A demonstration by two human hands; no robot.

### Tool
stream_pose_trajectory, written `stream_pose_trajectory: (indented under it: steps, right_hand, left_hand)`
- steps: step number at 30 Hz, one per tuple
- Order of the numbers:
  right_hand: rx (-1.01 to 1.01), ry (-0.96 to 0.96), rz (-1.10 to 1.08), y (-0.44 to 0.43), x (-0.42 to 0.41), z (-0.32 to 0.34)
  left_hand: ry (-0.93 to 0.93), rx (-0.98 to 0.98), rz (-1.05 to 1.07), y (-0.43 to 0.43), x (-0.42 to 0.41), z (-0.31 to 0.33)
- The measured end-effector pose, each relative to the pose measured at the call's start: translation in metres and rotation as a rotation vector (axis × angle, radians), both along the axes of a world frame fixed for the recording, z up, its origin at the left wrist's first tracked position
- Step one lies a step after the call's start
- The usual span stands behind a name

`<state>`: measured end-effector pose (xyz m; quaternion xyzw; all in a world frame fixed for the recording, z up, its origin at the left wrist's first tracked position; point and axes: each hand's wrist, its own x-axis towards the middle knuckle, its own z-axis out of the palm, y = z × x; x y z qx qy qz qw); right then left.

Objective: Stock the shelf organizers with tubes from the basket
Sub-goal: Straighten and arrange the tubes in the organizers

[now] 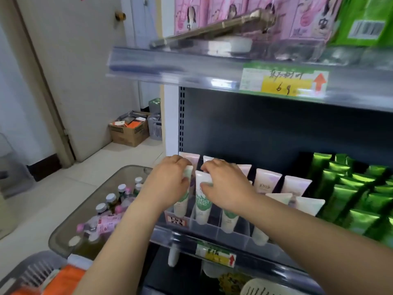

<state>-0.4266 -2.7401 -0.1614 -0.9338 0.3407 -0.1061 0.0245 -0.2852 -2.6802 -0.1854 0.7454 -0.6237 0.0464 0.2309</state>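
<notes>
1. Nearest the camera, at the bottom left, an orange packet (68,277) lies in a grey slotted basket (36,271).
2. Just beyond it, a smoky clear tray (70,226) sits on the floor (53,188) and holds small capped bottles (110,201) and pink-labelled packs (106,225).
3. Two bare forearms reach up from the lower edge to the middle shelf (180,237).
4. The left hand (168,179) is curled around the top of a white and green tube (181,201) that stands cap-down in the leftmost slot of the clear organizer (204,228).
5. The right hand (225,184) pinches the flat top of the next tube (203,201), which stands cap-down in the slot just beside the first.
6. The two hands are close together, nearly touching at the knuckles.
7. More white and green tubes (229,220) stand in the slots to the right, partly hidden by the right forearm.
8. Behind these, a row of pale pink tubes (265,182) stands along the back of the shelf.
9. Further right, green packets (350,199) fill the shelf in tight rows.
10. A yellow price tag (217,255) sits on the shelf's front rail.
11. On the shelf above, another price tag (285,81) shows a red arrow, with pink boxes (212,13) and a green pack (365,20) over it.
12. Far back on the left, a cardboard box (129,130) of mixed items sits on the floor near a pale door (74,60).
</notes>
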Motion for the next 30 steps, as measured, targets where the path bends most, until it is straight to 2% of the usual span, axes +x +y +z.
stream_pose_trajectory:
  steps: [5,12,30]
  right_hand:
    - [-0.029,0.130,0.013,0.001,-0.001,0.007]
    - [0.131,0.058,-0.015,-0.013,0.003,-0.001]
    - [0.132,0.048,-0.005,-0.009,-0.001,0.001]
  left_hand:
    - [0.048,0.059,-0.037,-0.006,0.006,-0.002]
    - [0.017,0.086,-0.055,-0.010,0.009,-0.003]
    - [0.039,0.134,-0.099,-0.007,0.010,0.001]
